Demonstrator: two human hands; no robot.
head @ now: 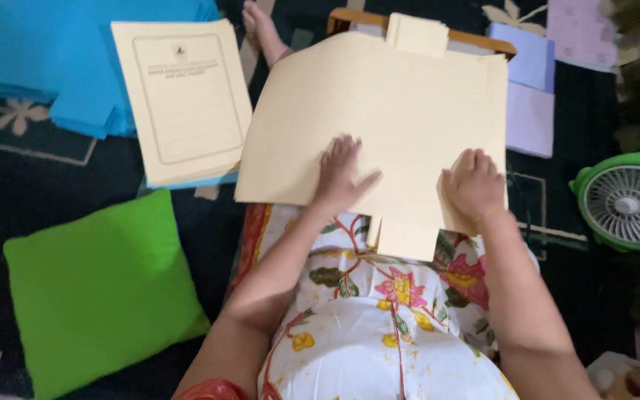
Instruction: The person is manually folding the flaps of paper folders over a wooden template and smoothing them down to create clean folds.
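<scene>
My left hand (pixel 341 174) and right hand (pixel 474 185) lay flat, fingers spread, on the tabbed cream card sheet (pixel 379 111) across my lap, which hid the tray (pixel 483 41) beneath.

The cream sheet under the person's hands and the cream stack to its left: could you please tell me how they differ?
The cream sheet is blank and cut with tabs; the cream stack is rectangular with a printed frame. The sheet lies across the lap under the left hand and right hand; the stack rests untouched on blue sheets. Both share one colour.
</scene>
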